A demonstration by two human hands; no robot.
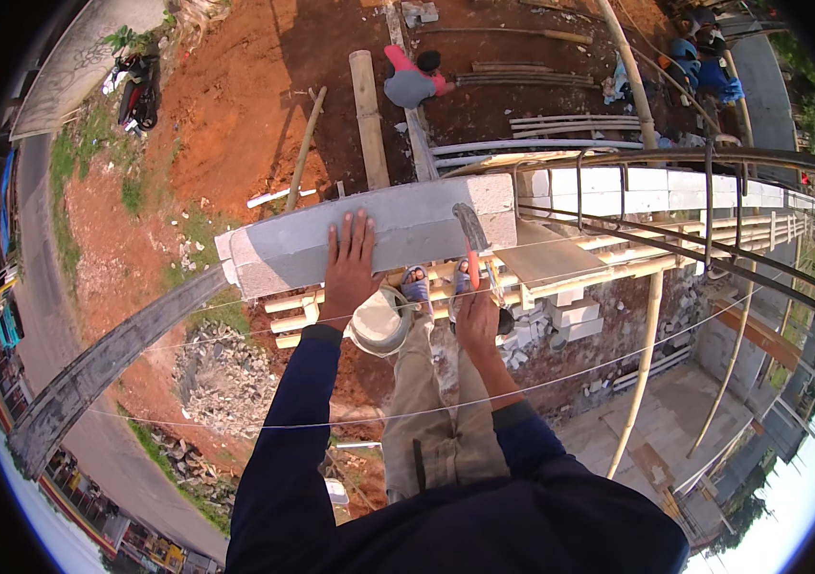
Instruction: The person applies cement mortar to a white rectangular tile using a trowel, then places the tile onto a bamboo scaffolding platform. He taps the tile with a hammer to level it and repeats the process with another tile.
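A long pale block (407,230) with a grey top face lies across the view. My left hand (350,263) rests on it, fingers spread flat. My right hand (479,320) grips the red handle of a tool (471,234) whose grey metal head is at the right part of the block. A pale bucket (372,327) stands just below the block, between my hands. My feet in sandals (415,282) are on bamboo slats (283,306). Thin strings cross in front of my arms.
Steel rebar cages (709,206) extend right over white blockwork (608,187). A bamboo pole (647,354) stands at the lower right, a concrete beam (111,359) runs down left. A person in grey and pink (410,88) works ahead. A road and parked motorbike (139,91) are at left.
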